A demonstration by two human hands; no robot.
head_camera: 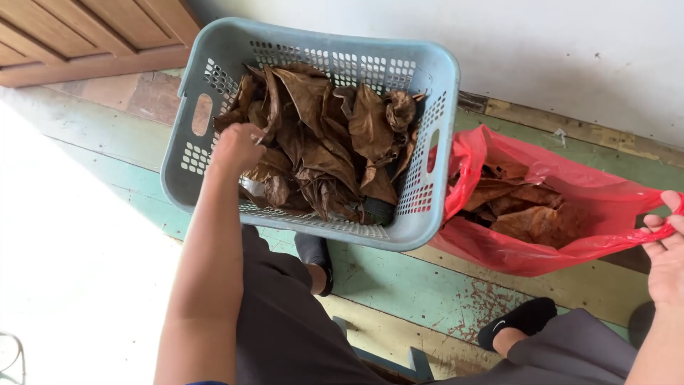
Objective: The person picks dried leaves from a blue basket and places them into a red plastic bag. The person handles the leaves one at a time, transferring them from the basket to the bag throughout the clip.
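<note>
Dried brown leaves [324, 142] fill a pale blue perforated plastic basket [214, 50] standing on the worn green plank floor [399, 281]. My left hand [236, 148] reaches into the basket at its left side, fingers curled closed among the leaves; whether a leaf is actually pinched between them I cannot tell, since the fingertips are hidden behind the back of the hand. Just beside the basket's right wall lies a red plastic bag [570, 178], its mouth open toward me and holding more dried leaves [524, 210]. My right hand [667, 246] grips the bag's rim at the far right, fingers folded over the stretched red film, keeping the mouth spread. Below the basket, my two feet in black socks [524, 317] rest on the planks, and grey shorts [285, 321] cover my thighs. A white wall [556, 50] stands behind, with a wooden door [85, 32] at upper left.
</note>
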